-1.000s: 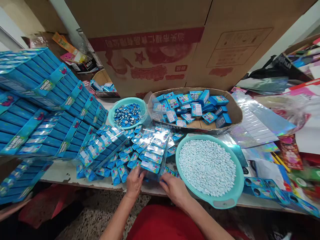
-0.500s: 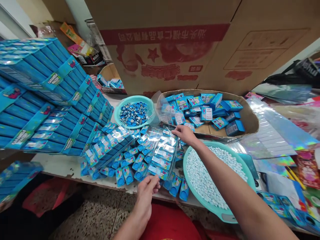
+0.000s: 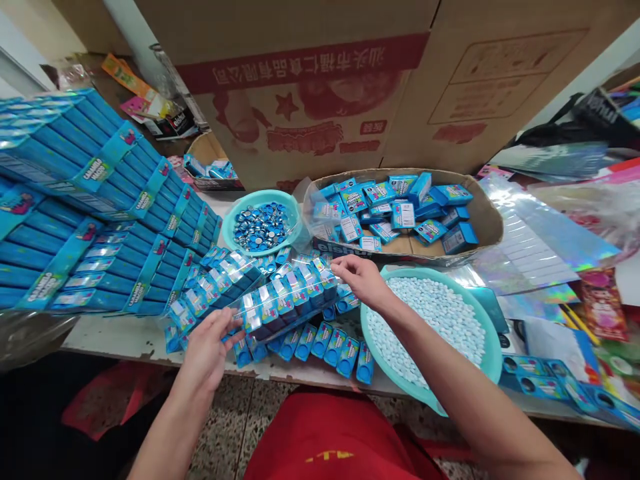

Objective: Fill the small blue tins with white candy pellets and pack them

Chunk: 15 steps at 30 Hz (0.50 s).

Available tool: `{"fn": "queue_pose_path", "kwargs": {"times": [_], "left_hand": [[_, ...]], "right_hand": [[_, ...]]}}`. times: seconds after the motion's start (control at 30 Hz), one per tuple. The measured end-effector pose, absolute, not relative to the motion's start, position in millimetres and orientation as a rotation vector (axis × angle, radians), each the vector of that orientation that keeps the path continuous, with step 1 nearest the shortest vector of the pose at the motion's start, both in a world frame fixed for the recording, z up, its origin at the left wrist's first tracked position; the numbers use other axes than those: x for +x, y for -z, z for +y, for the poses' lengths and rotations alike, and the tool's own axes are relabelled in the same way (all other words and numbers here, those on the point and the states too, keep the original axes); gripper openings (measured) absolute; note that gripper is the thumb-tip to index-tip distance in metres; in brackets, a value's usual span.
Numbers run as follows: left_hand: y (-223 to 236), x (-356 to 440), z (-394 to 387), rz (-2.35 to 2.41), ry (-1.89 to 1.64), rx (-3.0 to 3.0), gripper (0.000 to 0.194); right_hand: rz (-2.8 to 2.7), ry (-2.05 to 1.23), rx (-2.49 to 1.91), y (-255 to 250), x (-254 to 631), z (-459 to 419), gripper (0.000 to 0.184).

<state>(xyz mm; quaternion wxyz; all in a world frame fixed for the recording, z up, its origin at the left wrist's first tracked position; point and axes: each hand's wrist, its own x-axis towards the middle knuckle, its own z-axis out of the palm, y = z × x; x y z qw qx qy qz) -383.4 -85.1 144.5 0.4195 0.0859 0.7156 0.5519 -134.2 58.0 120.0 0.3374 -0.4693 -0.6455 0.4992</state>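
A clear plastic pack of several small blue boxes (image 3: 285, 297) is held lifted and tilted above the table between my two hands. My left hand (image 3: 210, 350) grips its near left end, fingers closed on the wrap. My right hand (image 3: 360, 277) pinches its far right end. Under the pack lie loose small blue boxes (image 3: 320, 340) in a row along the table's front edge. A similar wrapped pack (image 3: 215, 283) lies just to the left.
A teal basin of pale blue tablets (image 3: 435, 327) sits right of my right arm. A smaller teal bowl of metal discs (image 3: 260, 223) and a cardboard tray of blue boxes (image 3: 400, 210) stand behind. Stacked blue cartons (image 3: 90, 220) fill the left; a big cardboard box (image 3: 320, 87) rises at the back.
The pack has been lifted off the table and turned sideways. My left hand moved left with its near end; my right hand holds its far end, drawn slightly nearer.
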Motion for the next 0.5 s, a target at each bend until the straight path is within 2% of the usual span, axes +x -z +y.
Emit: {"fn": "queue_pose_path", "kwargs": {"times": [0.3,0.5], "left_hand": [[-111,-384,-81,1.762,-1.336,0.213,0.043],[-96,-385,-86,1.705,-1.332,0.188,0.043]], "right_hand": [[-1.392,-1.545,-1.346,-80,-121,38,0.039],[-1.170,-1.928,-1.315,-64,-115,42,0.042]]}}
